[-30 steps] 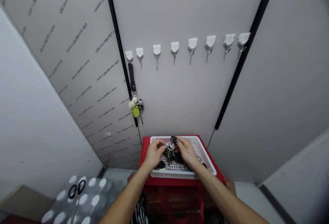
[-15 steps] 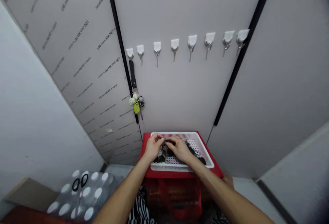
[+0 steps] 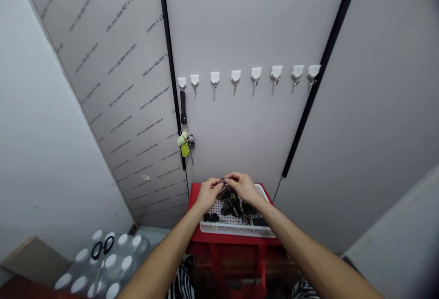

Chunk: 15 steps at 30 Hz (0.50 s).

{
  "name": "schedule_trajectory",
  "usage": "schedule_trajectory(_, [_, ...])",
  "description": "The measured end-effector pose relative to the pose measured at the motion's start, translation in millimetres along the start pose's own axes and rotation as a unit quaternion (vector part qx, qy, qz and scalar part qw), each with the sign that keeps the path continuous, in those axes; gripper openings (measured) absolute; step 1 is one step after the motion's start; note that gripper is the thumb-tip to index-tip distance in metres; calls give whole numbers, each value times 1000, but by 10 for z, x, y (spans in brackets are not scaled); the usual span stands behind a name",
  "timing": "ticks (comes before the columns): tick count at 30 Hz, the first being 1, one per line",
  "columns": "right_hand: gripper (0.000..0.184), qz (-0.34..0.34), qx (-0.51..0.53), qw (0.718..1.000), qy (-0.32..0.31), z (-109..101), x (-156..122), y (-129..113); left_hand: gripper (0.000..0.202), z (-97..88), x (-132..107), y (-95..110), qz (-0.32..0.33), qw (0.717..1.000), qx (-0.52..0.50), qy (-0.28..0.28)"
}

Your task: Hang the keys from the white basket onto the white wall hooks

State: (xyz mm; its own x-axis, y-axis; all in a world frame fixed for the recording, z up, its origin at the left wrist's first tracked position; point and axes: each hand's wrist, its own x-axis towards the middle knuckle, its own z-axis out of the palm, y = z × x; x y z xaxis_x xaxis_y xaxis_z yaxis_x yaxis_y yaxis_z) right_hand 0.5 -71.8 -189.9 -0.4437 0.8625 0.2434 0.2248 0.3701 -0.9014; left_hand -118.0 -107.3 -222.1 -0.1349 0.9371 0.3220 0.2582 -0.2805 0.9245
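My left hand (image 3: pixel 209 192) and my right hand (image 3: pixel 243 186) meet above a white perforated basket (image 3: pixel 236 231) and pinch a bunch of keys (image 3: pixel 224 188) between their fingertips. The keys hang down from the fingers over the basket. More dark keys and key fobs (image 3: pixel 240 210) lie in the basket, which rests on a red stool (image 3: pixel 194 198). On the wall above runs a row of several white hooks (image 3: pixel 235 77). The leftmost hook (image 3: pixel 182 82) carries a black strap with a green and white key bunch (image 3: pixel 185 142).
A shrink-wrapped pack of bottles (image 3: pixel 103 267) with black scissors (image 3: pixel 102 247) on top sits at lower left, beside a cardboard box (image 3: pixel 24 260). Black vertical strips (image 3: pixel 308 102) divide the grey wall panels. A zebra-patterned thing (image 3: pixel 183 280) lies under the stool.
Both hands have risen from inside the basket to its far rim, lifting the key bunch with them. The camera has tilted, so the hooks sit lower in view.
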Motion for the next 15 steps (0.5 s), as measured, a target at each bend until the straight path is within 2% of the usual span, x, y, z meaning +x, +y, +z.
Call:
schedule_trajectory(4, [15, 25, 37, 999, 30, 49, 43, 6, 19, -75, 92, 78, -42, 999, -23, -2])
schedule_trajectory(9, [15, 42, 75, 996, 3, 103, 105, -25, 18, -181, 174, 128, -58, 997, -40, 16])
schedule_trajectory(12, [14, 38, 98, 994, 14, 94, 211, -195, 14, -277, 285, 266, -51, 997, -60, 28])
schedule_trajectory(15, [14, 13, 108, 994, 20, 60, 382, -493, 10, -416, 451, 528, -47, 994, -79, 51])
